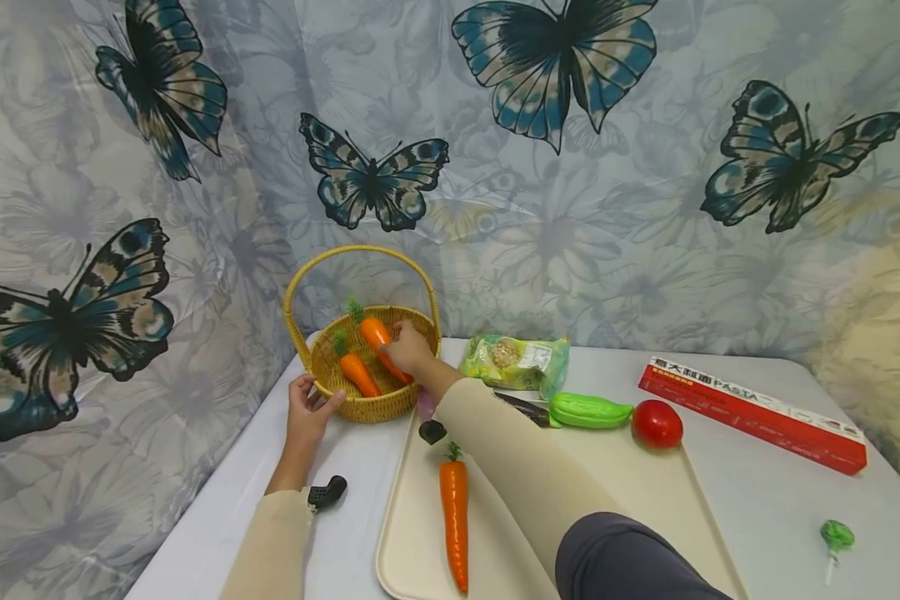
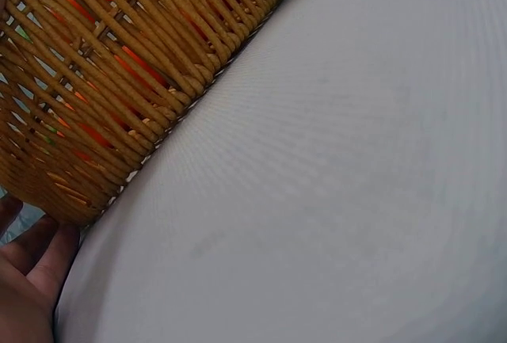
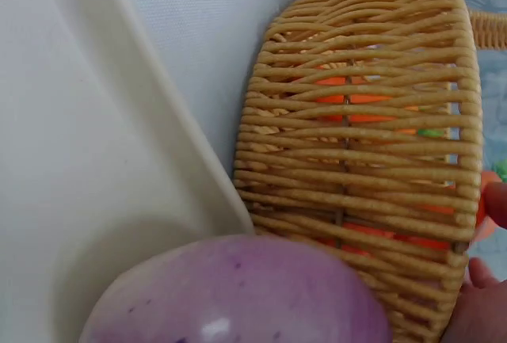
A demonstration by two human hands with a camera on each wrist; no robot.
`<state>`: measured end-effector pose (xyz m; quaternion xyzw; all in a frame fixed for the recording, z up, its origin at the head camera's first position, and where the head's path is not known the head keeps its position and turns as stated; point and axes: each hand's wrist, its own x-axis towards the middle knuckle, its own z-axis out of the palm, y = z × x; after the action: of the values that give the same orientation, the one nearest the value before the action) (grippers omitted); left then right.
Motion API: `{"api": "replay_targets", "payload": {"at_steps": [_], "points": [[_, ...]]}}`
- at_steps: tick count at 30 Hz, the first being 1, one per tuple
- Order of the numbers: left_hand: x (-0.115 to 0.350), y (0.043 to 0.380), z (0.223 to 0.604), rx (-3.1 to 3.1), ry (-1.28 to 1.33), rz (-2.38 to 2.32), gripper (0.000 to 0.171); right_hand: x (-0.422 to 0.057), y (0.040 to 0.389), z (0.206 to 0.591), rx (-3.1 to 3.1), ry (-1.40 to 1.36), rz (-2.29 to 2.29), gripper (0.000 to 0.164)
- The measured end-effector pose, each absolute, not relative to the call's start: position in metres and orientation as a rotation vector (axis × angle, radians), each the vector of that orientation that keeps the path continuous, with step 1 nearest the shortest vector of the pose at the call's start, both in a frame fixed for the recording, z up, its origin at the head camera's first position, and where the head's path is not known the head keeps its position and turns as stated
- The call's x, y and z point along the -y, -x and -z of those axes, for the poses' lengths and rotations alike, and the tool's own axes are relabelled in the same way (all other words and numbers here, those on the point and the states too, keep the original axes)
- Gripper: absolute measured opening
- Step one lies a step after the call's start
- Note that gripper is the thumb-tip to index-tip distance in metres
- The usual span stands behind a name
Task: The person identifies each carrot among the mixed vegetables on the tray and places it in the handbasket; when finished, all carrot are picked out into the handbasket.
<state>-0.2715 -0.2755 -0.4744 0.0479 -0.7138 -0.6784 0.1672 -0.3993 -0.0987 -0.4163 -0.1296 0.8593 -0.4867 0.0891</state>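
A woven basket (image 1: 375,407) with a tall handle stands at the table's back left. Inside it lie two orange carrots with green tops. My right hand (image 1: 412,350) reaches over the rim and grips the upper carrot (image 1: 376,333); the other carrot (image 1: 360,375) lies beside it. At the basket's left side my left hand (image 1: 307,412) holds the wall, thumb near the rim and fingers against the outside. A smooth purple vegetable, probably an eggplant (image 3: 238,295), lies below my right wrist, close to the basket. Most of the right palm is hidden in the right wrist view.
A cream tray (image 1: 412,533) holds a third carrot (image 1: 454,525), a green ridged vegetable (image 1: 588,410), a dark slim object (image 1: 523,408) and a tomato (image 1: 657,424). Behind is a green-yellow food packet (image 1: 517,362). To the right lie a red pasta box (image 1: 750,417) and a green lollipop (image 1: 837,535).
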Motion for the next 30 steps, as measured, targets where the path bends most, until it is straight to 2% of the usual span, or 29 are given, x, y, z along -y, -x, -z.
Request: {"api": "replay_targets", "payload": {"at_steps": [9,15,24,30], "points": [[0.281,0.288,0.494,2.003,-0.163,1.940,0.069,0.100,0.398,0.418,-2.692,0.378,1.200,0.052],[0.284,0.286,0.495,2.030,-0.192,1.919,0.071,0.091,0.384,0.410,-2.618,0.475,1.311,0.051],[0.274,0.268,0.473,2.067,-0.200,1.933,0.071,0.025,0.321,0.404,-2.513,0.700,1.559,0.044],[0.273,0.270,0.468,2.070,-0.196,1.936,0.071,-0.020,0.275,0.414,-2.575,0.692,1.547,0.037]]}}
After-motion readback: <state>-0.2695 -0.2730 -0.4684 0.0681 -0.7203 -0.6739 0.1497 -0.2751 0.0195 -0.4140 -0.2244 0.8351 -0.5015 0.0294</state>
